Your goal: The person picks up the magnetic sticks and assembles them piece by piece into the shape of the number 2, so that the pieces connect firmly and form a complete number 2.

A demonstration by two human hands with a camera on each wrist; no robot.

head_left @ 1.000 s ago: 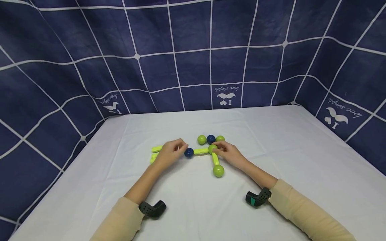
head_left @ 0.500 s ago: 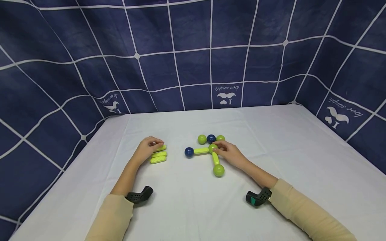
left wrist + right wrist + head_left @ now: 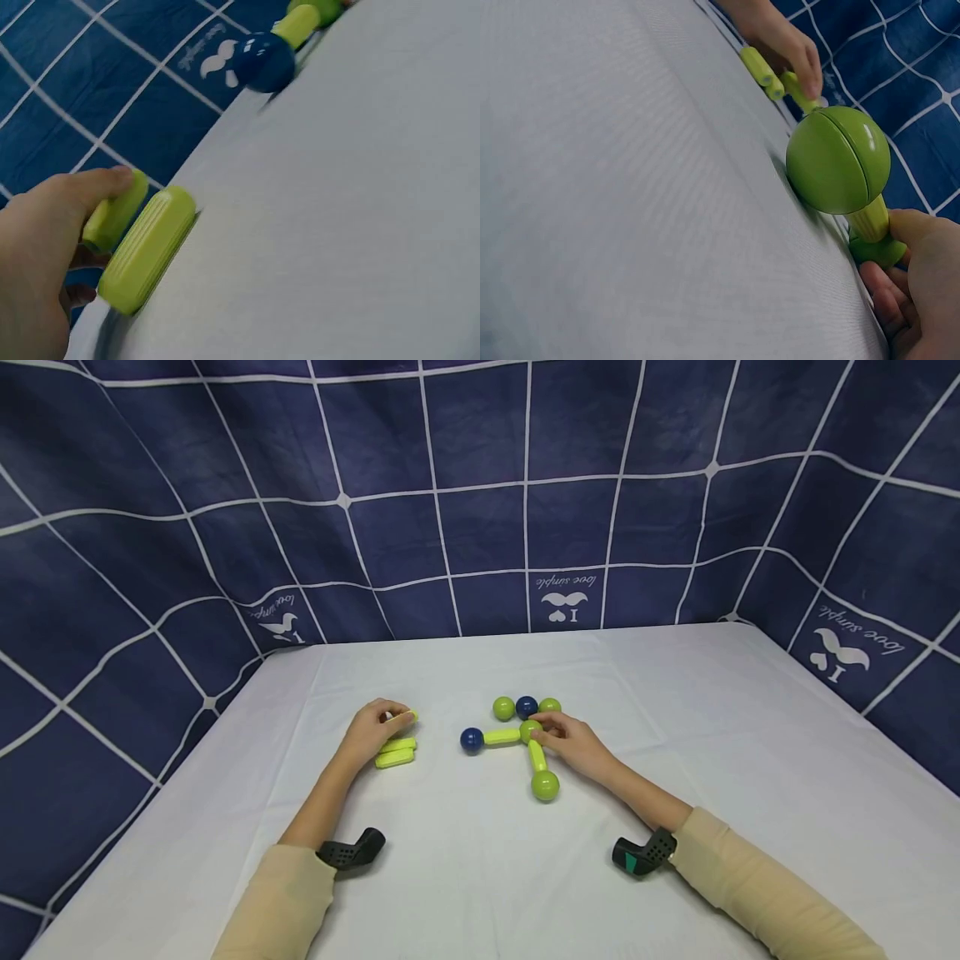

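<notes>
My left hand [image 3: 371, 731] pinches a yellow-green rod [image 3: 116, 214] between thumb and fingers, seemingly lifted off the cloth. Just below it, two similar rods [image 3: 395, 758] lie side by side. At the middle of the table, my right hand [image 3: 576, 745] holds the green corner ball [image 3: 530, 732] of an L-shaped assembly. From that ball one rod [image 3: 502, 737] runs left to a dark blue ball [image 3: 472, 741]. Another rod [image 3: 537, 756] comes toward me and ends in a green ball [image 3: 838, 160]. The right fingertips are partly hidden behind the pieces in the right wrist view.
Behind the assembly sits a row of loose balls: a green ball [image 3: 504, 708], a blue ball [image 3: 527, 707] and another green ball [image 3: 551, 704]. A white cloth [image 3: 480, 877] covers the table. Dark blue gridded curtain [image 3: 480, 527] borders its back and sides.
My left hand has gone from beside the blue ball leftward to the rods and picked up the farthest one. The right hand stays on the corner ball.
</notes>
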